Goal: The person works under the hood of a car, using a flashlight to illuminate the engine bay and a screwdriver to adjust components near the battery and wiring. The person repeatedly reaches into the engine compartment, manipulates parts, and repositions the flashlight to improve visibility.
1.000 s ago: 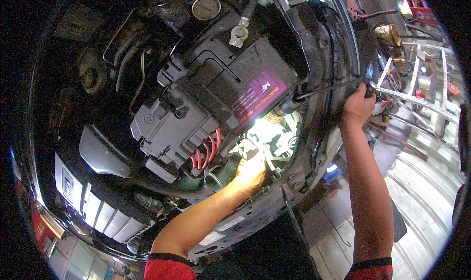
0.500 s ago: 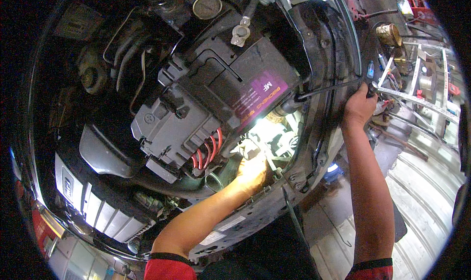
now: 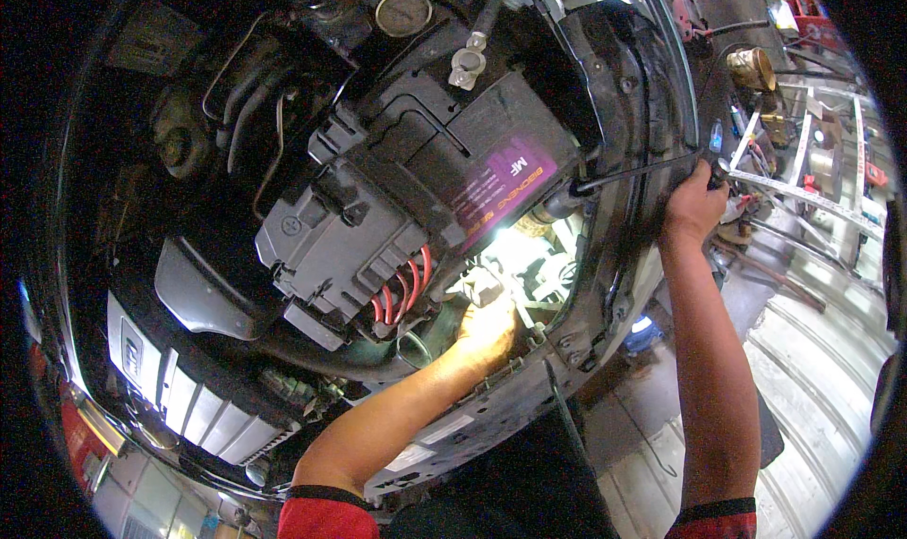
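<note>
My left hand [image 3: 487,329] reaches down into the front corner of a car's engine bay, into a glaring patch of light. Its fingers look curled at a pale part [image 3: 480,289], whose kind the glare hides. Out over the fender, my right hand [image 3: 696,202] is closed round the dark end of a long thin bar [image 3: 628,173]. That bar runs inward across the fender, its inner end beside a purple-labelled car battery [image 3: 515,161]. Left of the battery sits a black fuse box [image 3: 340,241] with red wires [image 3: 408,289] coming out below.
A loose cable clamp [image 3: 468,62] lies above the battery. The front grille [image 3: 189,397] and a black plastic cover [image 3: 203,289] are at the left. Beyond the fender [image 3: 614,161] stand a white metal frame [image 3: 803,189] and a tin can [image 3: 751,68].
The view has shifted very slightly. Both hands keep nearly the same places, and the bar still crosses the fender.
</note>
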Demonstrator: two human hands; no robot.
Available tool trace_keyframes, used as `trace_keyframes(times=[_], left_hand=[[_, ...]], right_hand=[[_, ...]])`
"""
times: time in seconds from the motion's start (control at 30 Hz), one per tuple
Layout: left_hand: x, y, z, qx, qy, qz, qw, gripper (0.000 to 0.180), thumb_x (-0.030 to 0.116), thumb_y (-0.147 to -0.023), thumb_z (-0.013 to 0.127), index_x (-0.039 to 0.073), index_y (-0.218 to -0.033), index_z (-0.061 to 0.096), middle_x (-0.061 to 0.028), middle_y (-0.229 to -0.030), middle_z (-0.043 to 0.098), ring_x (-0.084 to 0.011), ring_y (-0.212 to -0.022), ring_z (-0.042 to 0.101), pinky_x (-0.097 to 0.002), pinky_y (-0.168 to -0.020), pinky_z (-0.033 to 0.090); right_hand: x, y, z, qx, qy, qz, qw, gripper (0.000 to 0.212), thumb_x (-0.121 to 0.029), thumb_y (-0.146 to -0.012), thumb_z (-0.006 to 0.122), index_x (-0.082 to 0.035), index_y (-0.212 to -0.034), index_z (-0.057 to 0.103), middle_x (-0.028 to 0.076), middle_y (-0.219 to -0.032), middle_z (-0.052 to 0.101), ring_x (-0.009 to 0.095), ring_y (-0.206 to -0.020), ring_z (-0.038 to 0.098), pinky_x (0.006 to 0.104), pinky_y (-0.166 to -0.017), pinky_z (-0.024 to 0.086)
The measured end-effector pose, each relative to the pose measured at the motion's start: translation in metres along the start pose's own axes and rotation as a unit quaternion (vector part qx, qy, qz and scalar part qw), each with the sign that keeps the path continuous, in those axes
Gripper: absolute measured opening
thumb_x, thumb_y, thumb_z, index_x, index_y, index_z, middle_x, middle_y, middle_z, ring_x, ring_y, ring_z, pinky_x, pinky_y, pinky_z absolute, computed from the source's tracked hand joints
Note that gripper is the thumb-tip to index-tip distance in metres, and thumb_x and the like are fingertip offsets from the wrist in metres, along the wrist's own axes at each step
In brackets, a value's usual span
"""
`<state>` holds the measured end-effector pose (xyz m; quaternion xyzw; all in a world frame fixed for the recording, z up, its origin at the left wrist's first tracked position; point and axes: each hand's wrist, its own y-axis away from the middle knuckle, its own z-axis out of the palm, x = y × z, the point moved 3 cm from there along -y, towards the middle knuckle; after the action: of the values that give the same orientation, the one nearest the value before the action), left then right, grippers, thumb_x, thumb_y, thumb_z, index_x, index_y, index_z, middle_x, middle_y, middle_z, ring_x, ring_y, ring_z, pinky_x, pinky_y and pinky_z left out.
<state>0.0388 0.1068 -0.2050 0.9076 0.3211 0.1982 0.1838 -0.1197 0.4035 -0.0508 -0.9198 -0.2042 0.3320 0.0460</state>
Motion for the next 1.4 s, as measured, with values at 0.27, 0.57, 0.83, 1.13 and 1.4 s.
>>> trace_keyframes(times=[0.27,0.57,0.83,1.13,1.4], left_hand=[[-0.003,0.003,-0.007,0.009,-0.040,0.052,0.998,0.053,0.020,-0.093,0.039,-0.009,-0.136,0.046,-0.0263,-0.146,0.040,-0.0454,-0.137,0.032,-0.0606,-0.115,0.017],[-0.002,-0.002,-0.021,-0.081,-0.280,0.123,0.949,0.052,0.023,-0.094,0.038,-0.005,-0.137,0.048,-0.0262,-0.148,0.038,-0.0487,-0.136,0.032,-0.0644,-0.112,0.015],[-0.004,0.002,-0.025,-0.042,-0.037,0.065,0.996,0.051,0.021,-0.094,0.039,-0.006,-0.137,0.047,-0.0310,-0.149,0.033,-0.0533,-0.136,0.027,-0.0644,-0.113,0.012],[-0.007,0.004,-0.039,-0.026,-0.059,0.055,0.996,0.051,0.019,-0.092,0.040,-0.008,-0.136,0.047,-0.0294,-0.149,0.033,-0.0532,-0.137,0.026,-0.0640,-0.113,0.015],[-0.003,-0.002,-0.019,-0.047,-0.055,0.073,0.995,0.051,0.017,-0.091,0.042,-0.010,-0.135,0.047,-0.0307,-0.146,0.036,-0.0520,-0.135,0.031,-0.0623,-0.113,0.018]], right_hand=[[-0.001,0.000,-0.001,-0.001,-0.011,-0.009,1.000,0.051,-0.035,-0.090,0.057,0.013,-0.109,0.059,0.027,-0.106,0.066,0.039,-0.101,0.063,0.0415,-0.090,0.045],[0.004,-0.002,0.002,0.017,0.013,-0.011,1.000,0.053,-0.036,-0.089,0.058,0.013,-0.110,0.059,0.028,-0.107,0.066,0.041,-0.102,0.062,0.0422,-0.090,0.045],[0.000,0.001,-0.001,0.009,0.006,-0.001,1.000,0.057,-0.039,-0.089,0.057,0.014,-0.112,0.058,0.029,-0.110,0.065,0.043,-0.104,0.061,0.0438,-0.092,0.044],[0.002,0.000,0.000,0.006,-0.008,-0.008,1.000,0.051,-0.035,-0.089,0.058,0.011,-0.110,0.060,0.027,-0.108,0.066,0.040,-0.103,0.062,0.0423,-0.091,0.045],[-0.004,0.002,-0.002,0.011,-0.008,-0.005,1.000,0.052,-0.036,-0.088,0.058,0.011,-0.110,0.060,0.027,-0.108,0.066,0.041,-0.102,0.062,0.0421,-0.091,0.045]])
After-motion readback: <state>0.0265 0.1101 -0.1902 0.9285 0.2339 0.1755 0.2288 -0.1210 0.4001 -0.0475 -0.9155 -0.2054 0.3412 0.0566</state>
